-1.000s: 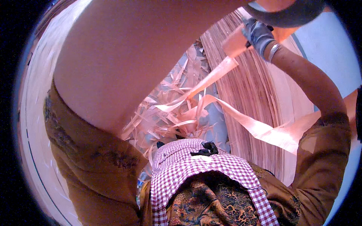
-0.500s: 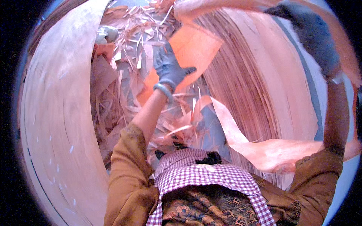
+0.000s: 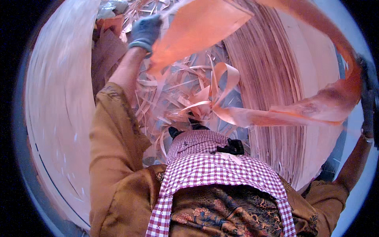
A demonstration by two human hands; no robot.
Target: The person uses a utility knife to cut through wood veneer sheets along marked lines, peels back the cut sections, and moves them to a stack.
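Observation:
My left hand [image 3: 146,29], in a grey-blue glove, is closed at the left edge of a thin orange wood veneer sheet [image 3: 197,29]. The sheet hangs tilted above scraps at the upper middle. Far to the right, at the rim of the picture, my dark-gloved right hand [image 3: 368,94] grips a long veneer strip [image 3: 316,104]. That strip bends sharply at the hand: one part runs up over the top right, another trails left and ends in a curl [image 3: 229,79] above the floor. The fingers of my right hand are partly hidden by the rim.
A tall stack of veneer sheets [image 3: 272,79] stands on the right, its layered edges facing me. Along the left lies a broad pale veneer surface [image 3: 59,102]. Shredded veneer scraps [image 3: 177,91] cover the floor between. A crumpled plastic bag [image 3: 112,8] lies at the upper left.
My left hand has gone from spread over the orange sheet to closed at its left edge, moving up and left. My right hand has swung outward and down, drawing the strip along.

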